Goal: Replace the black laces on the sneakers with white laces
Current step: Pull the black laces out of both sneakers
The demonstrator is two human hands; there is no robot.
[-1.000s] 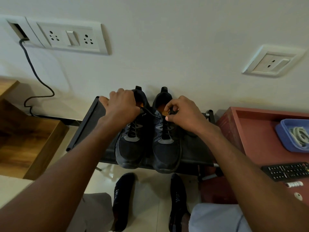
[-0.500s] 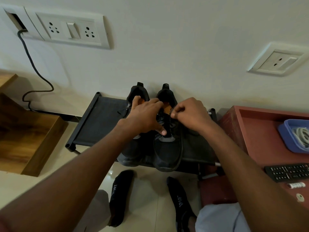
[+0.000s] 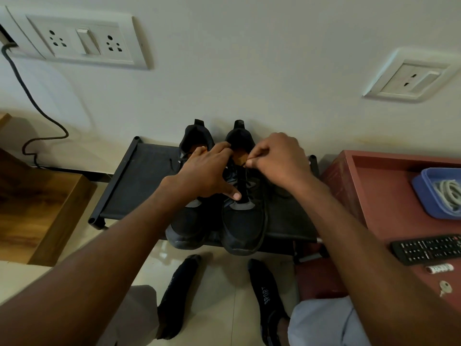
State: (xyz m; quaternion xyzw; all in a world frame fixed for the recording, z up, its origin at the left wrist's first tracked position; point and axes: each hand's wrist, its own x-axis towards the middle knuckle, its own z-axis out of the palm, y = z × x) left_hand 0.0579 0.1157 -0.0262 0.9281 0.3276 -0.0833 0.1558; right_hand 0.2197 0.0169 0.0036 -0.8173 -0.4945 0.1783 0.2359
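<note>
Head view: a pair of black mesh sneakers (image 3: 243,221) stands at frame centre on a low black fabric rack (image 3: 139,186), toes toward the lower edge, heels against the wall, long axes running top to bottom. The left hand (image 3: 204,173) lies across both shoes with fingers extended, its thumb pressing the right-hand shoe's tongue. The right hand (image 3: 277,158) has fingers curled, pinching the black lace (image 3: 245,181) near the collar. One sock (image 3: 267,293) at lower centre reads "SPORT". White laces (image 3: 447,193) sit coiled in a blue plastic box (image 3: 424,193) at the right edge.

Home: shoe rack (image 3: 139,181), remote (image 3: 427,248).
</note>
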